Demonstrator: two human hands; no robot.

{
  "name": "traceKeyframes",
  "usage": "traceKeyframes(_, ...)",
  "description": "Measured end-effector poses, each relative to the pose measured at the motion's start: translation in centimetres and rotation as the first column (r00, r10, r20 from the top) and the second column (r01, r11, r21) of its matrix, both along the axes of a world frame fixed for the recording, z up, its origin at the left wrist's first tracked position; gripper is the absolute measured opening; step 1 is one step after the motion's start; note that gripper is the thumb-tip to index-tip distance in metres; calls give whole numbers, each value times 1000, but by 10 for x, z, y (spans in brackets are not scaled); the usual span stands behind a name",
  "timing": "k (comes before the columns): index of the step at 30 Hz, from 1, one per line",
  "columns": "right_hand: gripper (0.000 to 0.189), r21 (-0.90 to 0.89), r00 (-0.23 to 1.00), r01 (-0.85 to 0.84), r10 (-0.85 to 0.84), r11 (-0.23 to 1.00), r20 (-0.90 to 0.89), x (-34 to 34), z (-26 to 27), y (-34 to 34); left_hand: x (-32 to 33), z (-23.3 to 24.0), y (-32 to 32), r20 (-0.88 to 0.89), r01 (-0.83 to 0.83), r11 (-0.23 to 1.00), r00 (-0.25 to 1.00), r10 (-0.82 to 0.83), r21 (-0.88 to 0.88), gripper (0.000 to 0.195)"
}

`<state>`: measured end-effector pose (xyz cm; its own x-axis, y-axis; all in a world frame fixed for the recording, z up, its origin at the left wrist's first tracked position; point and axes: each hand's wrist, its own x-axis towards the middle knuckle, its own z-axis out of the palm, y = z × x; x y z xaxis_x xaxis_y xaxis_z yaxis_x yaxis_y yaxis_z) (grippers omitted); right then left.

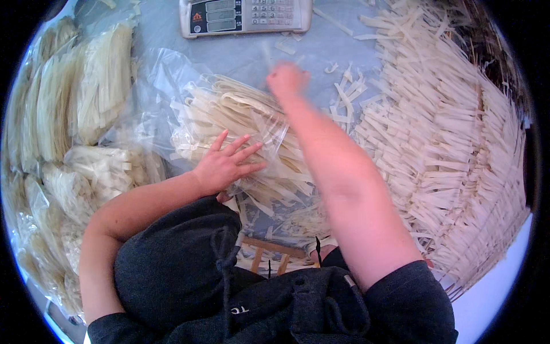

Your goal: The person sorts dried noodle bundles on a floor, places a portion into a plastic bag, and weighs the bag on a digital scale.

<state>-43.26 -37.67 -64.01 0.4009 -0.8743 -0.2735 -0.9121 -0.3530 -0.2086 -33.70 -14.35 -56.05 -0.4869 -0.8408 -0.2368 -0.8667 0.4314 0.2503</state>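
My left hand [227, 164] lies spread, palm down, on a bundle of pale dried noodle-like strips [245, 103] partly covered by a clear plastic bag [275, 133]. The folded ends of the strips point to the upper left, and loose ends fan out at the lower right. Beyond the bundle's upper right end, my right hand [288, 79] is blurred, its fingers curled. A faint pale streak shows just above it, too blurred to tell whether the hand holds something. The bag's loose plastic spreads to the left of the bundle.
A digital scale [245, 17] stands at the top. Filled clear bags of strips [103, 81] are stacked along the left. A large heap of loose pale strips [429, 150] covers the right, against a woven edge. Scattered scraps [348, 92] lie beside my right forearm. Below is a wooden frame [275, 247].
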Motion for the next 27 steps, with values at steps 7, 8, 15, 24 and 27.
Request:
traceKeyframes(7, 6, -149, 224, 239, 95, 959, 970, -119, 161, -45, 7, 11, -10, -138, -34, 992, 989, 51, 118, 58)
traceKeyframes(8, 4, -220, 217, 245, 167, 944, 962, -139, 189, -34, 6, 16, -12, -141, -56, 990, 987, 74, 128, 58)
traceKeyframes(15, 18, 179, 864, -249, 135, 952, 485, -244, 342, 124, -40, 199, -54, -699, -144, 925, 617, 362, 352, 50)
traceKeyframes(24, 22, 151, 869, -332, 240, 931, 433, -284, 422, 246, -147, 325, 38, -531, 86, 988, 847, -4, 130, 35)
traceKeyframes(27, 24, 295, 899, -375, 267, 879, 347, -295, 396, 259, -166, 297, 67, -343, 74, 977, 939, -1, 200, 36)
